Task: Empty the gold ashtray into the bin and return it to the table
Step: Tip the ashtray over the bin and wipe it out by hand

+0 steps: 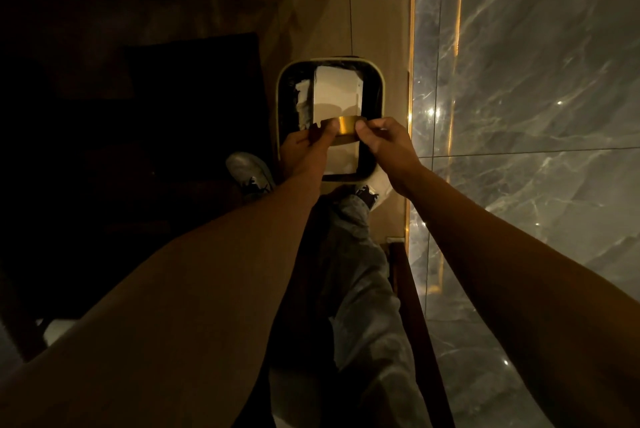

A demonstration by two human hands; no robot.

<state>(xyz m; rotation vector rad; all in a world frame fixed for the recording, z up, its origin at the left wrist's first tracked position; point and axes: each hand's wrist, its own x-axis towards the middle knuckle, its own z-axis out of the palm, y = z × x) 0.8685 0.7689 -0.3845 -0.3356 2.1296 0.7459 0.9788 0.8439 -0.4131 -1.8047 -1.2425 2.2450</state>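
Note:
I look straight down at a bin [278, 95] with a pale rounded rim and a dark liner, standing on the floor. White paper lies inside it. The gold ashtray [347, 126] hangs over the bin's near half, tipped on its side so that its shiny wall faces me. My left hand [304, 143] grips its left side and my right hand [381, 140] pinches its right edge. What is inside the ashtray is hidden from me.
A glossy grey marble wall [536, 81] with a lit gold strip [412, 46] runs along the right. Dark furniture [194, 98] stands left of the bin. My shoes [247, 171] and trouser legs are just before the bin on the tan tiled floor [377, 19].

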